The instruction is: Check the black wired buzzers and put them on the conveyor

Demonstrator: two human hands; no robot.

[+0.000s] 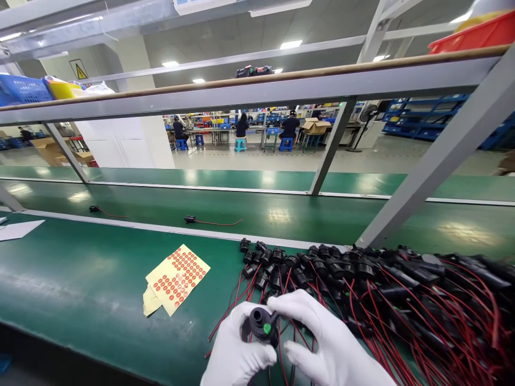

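Observation:
My left hand (240, 348), in a white glove, is closed around a small black pump (263, 328). The pump's round spout faces up toward me, and a green dot sits beside the spout. Curved around the right side of the pump is my right hand (322, 340), also gloved. One of its fingertips meets the pump's side nozzle, while the thumb stands a little apart from the body. Just beyond both hands lies a pile of similar black pumps (277, 268) with red and black wires trailing toward me.
A yellow sheet of red round stickers (179, 279) lies on the green bench (100, 289). Two pumps, one of them a wired black pump (190, 219), rest on the strip behind. Slanted grey posts (438, 145) carry a shelf (225, 91) overhead. People sit far off.

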